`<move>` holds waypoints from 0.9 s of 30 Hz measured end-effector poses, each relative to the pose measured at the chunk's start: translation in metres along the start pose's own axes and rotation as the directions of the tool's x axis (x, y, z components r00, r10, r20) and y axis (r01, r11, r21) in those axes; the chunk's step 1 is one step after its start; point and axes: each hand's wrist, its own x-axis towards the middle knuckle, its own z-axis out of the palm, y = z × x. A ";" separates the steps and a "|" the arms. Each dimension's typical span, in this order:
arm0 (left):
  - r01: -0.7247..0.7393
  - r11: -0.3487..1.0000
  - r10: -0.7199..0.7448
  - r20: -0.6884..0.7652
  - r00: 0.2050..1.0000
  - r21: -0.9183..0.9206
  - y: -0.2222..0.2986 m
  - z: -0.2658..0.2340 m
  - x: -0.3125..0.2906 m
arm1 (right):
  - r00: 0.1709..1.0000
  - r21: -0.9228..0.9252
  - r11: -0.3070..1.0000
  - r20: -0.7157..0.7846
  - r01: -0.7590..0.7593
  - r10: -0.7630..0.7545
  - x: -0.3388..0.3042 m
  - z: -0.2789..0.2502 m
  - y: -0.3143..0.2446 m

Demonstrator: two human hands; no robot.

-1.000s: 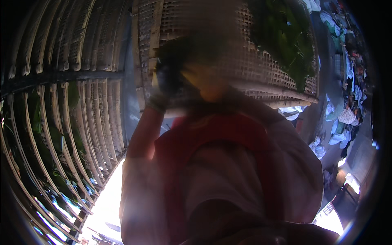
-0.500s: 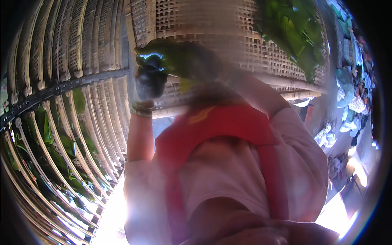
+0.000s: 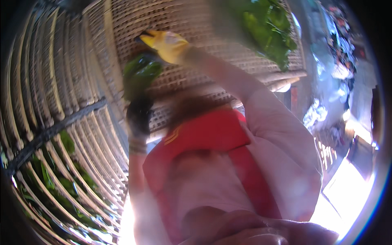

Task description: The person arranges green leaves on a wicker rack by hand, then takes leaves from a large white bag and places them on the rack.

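Note:
My left hand [image 3: 139, 118], in a dark glove, is closed around a bunch of green leaves [image 3: 141, 75] held upright against a flat woven tray [image 3: 192, 20]. My right hand [image 3: 167, 45] wears a yellow glove and sits just above the bunch, its fingers pointing left over the top of the leaves. Blur hides whether it grips them. A pink sleeve and a red-and-pink garment [image 3: 212, 163] fill the middle of the view.
A heap of loose green leaves [image 3: 265, 28] lies on the woven tray at the upper right. A slatted bamboo basket [image 3: 61, 122] curves along the left, with more leaves [image 3: 53, 179] showing through its slats. Bright ground and scattered litter lie at the right.
Both hands were close together and blurred before. The yellow-gloved right hand has risen above the bunch, and the left hand has dropped lower with the leaves.

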 end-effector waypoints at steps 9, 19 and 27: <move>0.324 0.593 -0.382 0.097 0.919 -0.737 0.050 0.011 0.017 | 0.779 -0.510 0.682 0.036 -0.524 0.625 -0.216 -0.056 0.187; 0.309 0.290 -0.117 0.287 0.951 -0.906 0.109 0.043 0.129 | 0.529 -0.253 0.518 0.029 -0.817 0.848 -0.199 -0.084 0.216; 0.381 0.278 -0.095 0.370 0.924 -0.882 0.096 0.087 0.122 | 0.599 -0.298 0.570 -0.005 -0.765 0.801 -0.195 -0.080 0.299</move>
